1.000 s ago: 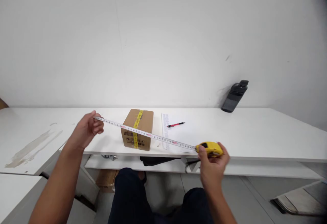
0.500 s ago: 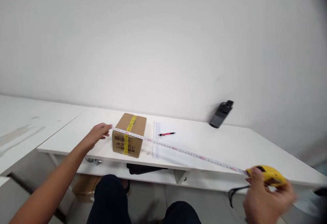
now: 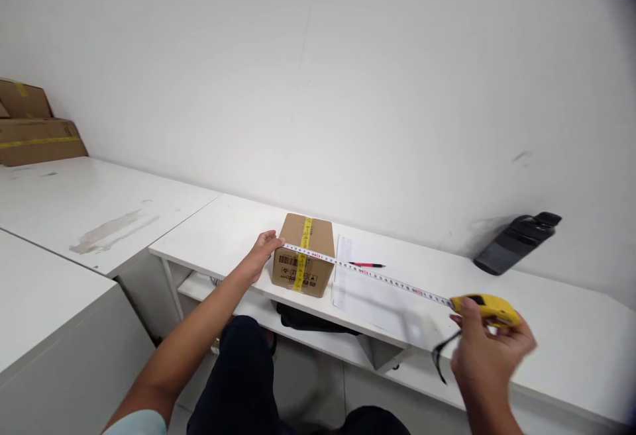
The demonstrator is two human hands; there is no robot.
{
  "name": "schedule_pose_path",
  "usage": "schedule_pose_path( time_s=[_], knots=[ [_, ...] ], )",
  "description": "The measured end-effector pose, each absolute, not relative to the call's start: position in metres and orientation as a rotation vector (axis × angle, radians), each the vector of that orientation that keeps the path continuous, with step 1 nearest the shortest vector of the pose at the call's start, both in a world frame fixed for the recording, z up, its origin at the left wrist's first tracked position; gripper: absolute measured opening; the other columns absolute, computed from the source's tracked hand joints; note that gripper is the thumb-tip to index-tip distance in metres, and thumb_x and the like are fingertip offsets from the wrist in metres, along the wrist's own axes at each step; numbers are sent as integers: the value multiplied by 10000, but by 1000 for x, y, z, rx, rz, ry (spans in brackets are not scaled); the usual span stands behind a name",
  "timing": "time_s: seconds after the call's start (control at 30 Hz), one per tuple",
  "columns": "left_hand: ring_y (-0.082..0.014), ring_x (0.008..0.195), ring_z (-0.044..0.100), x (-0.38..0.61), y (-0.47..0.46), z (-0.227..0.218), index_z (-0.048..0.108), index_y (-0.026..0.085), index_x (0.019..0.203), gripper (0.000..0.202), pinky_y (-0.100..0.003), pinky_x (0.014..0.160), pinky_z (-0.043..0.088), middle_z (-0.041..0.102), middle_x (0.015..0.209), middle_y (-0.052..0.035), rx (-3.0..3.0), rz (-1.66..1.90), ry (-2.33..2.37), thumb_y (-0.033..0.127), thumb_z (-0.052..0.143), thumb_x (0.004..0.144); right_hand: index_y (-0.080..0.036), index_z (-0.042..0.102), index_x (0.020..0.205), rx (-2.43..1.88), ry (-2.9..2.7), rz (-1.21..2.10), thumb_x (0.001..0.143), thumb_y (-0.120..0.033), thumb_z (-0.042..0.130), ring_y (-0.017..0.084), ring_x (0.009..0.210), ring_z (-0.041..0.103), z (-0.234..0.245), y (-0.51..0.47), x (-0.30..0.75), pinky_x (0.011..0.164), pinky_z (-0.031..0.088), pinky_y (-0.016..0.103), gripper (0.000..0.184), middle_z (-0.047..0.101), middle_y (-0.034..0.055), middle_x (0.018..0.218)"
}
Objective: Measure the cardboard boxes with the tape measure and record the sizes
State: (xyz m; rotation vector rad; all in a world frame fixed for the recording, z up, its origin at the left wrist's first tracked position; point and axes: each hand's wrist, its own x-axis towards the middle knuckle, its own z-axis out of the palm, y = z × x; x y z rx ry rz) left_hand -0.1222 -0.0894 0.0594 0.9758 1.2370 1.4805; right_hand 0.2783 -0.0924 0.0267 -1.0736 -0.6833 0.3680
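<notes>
A small cardboard box (image 3: 309, 230) with yellow tape stands on the white table (image 3: 546, 329). My left hand (image 3: 262, 252) pinches the end of the tape blade (image 3: 377, 276) against the box's upper left corner. The blade runs rightward across the box front to the yellow tape measure case (image 3: 489, 309), which my right hand (image 3: 489, 352) grips above the table's front edge. A black wrist strap dangles below that hand.
A clear ruler (image 3: 340, 269) and a red pen (image 3: 366, 265) lie on paper right of the box. A black handheld scanner (image 3: 517, 241) leans on the wall. Larger cardboard boxes (image 3: 34, 130) sit far left. My knees are under the table.
My left hand has brought the blade's end onto the box's left corner. My right hand drew the case rightward, lengthening the blade. The view has swung left.
</notes>
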Motion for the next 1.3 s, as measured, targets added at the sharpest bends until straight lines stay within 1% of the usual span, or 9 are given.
schedule_pose_path(
  time_s=[0.07,0.17,0.27,0.4,0.5,0.63,0.73,0.93,1.3],
  knots=[
    [-246,1080,646,-116,-87,53,600,222,1095,479,-344,880,509,641,1212,-125,931,1604,1198,350,793,676,-306,390,1054,-1044,-642,469,531,-430,870,168,794,609,30,-77,251,549,520,277,721,542,33,1072],
    [-227,1053,648,-101,-83,47,558,226,1174,528,-313,823,527,567,1333,-131,869,1752,1216,375,769,713,-266,374,1142,-1034,-688,596,617,-535,782,147,819,612,37,-63,201,596,505,250,717,532,14,1067],
    [-204,1015,654,-82,-80,44,525,242,1182,461,-300,772,537,520,1393,-119,816,1820,1200,388,701,782,-246,374,1227,-998,-809,713,685,-522,760,148,882,612,43,-62,149,689,518,266,720,542,33,1115],
    [-201,1095,629,-65,-82,43,534,246,1108,308,-313,852,527,580,1334,-84,848,1987,1243,345,637,836,-231,382,1257,-947,-1010,715,716,-467,771,120,789,554,51,-75,103,707,501,268,706,537,27,1066],
    [-203,1158,607,-62,-82,44,531,237,1010,202,-322,917,509,609,1310,-80,922,2053,1267,311,623,846,-229,419,1255,-969,-1070,675,750,-454,743,123,781,535,55,-79,100,708,481,268,641,539,16,1042],
    [-204,1123,628,-64,-81,45,514,235,961,179,-324,893,518,605,1321,-89,980,2007,1278,306,626,840,-218,499,1209,-1034,-1148,650,753,-480,736,173,912,564,54,-69,116,798,483,303,577,570,37,1092],
    [-201,1134,626,-64,-80,46,490,236,937,178,-326,904,512,596,1342,-94,971,2014,1261,312,620,842,-218,533,1192,-1065,-1201,639,759,-505,726,191,947,569,52,-62,124,837,480,326,555,597,47,1103],
    [-212,1182,613,-66,-79,43,417,235,865,248,-342,926,503,596,1349,-99,968,2012,1206,337,641,826,-217,531,1215,-1047,-1204,657,771,-517,707,199,944,577,50,-57,124,845,485,343,564,617,60,1107],
    [-214,1186,610,-68,-78,42,417,234,850,242,-335,914,501,593,1360,-95,1013,1986,1231,344,631,829,-237,502,1247,-1032,-1178,605,763,-496,728,186,972,571,41,-64,124,839,499,321,594,586,50,1146]
  ],
)
